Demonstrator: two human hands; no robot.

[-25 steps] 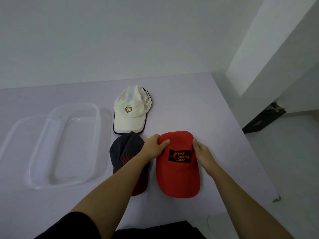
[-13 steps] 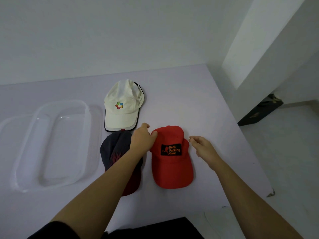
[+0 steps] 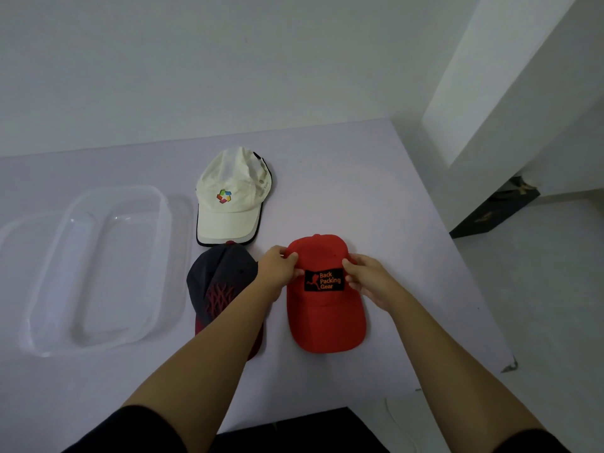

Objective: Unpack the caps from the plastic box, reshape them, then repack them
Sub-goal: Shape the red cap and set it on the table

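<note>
Hands, left [image 3: 277,268] and right [image 3: 367,279], pinch red cap [image 3: 327,318] (crown sides).

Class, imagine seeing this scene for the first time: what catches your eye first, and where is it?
The red cap at centre, pinched at its crown by the left hand and right hand. Left of it lies a dark cap, behind that a white cap.

"Back Packing Gear" in orange on black patch [image 3: 324,280], front of red cap [image 3: 327,318]
</note>
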